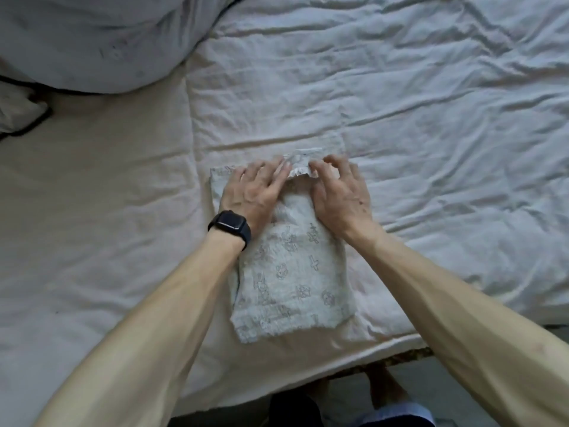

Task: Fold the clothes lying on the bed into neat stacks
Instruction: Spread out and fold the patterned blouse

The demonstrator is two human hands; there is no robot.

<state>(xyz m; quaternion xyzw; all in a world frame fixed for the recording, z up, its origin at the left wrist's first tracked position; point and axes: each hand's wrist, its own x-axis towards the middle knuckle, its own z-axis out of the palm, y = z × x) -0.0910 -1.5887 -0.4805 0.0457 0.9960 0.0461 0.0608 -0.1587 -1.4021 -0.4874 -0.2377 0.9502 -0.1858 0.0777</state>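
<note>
Bed surface: pale, heavily creased sheet, with a bunched grey duvet at the far left corner and a dark-piped pillow at the left edge. Printed garment lies near the bed's near edge, directly in front of the person, already folded into a long narrow panel running away from the viewer, small animal print facing up. Both hands sit on its far end, close together but not touching. Left hand, black watch on the wrist, lies flat with fingers fairly straight, pressing the cloth down on the left side. Right hand has its fingers curled, and the fingertips appear to pinch a small crumpled lip of fabric at the far edge, between the two hands. Judgement: step in hand is tidying or turning that far edge before the next fold toward the body. Risks: (1) the lip is rumpled, so folding over it would trap a lump and leave the packet uneven; (2) the cloth looks thin and limp and the sheet beneath is itself wrinkled, so a pull by one hand alone could drag the under-layers askew and open the side folds; (3) the near end lies close to the mattress edge, so sliding it toward the body could tip it off. Whether any stack exists yet cannot be told from this view.
</note>
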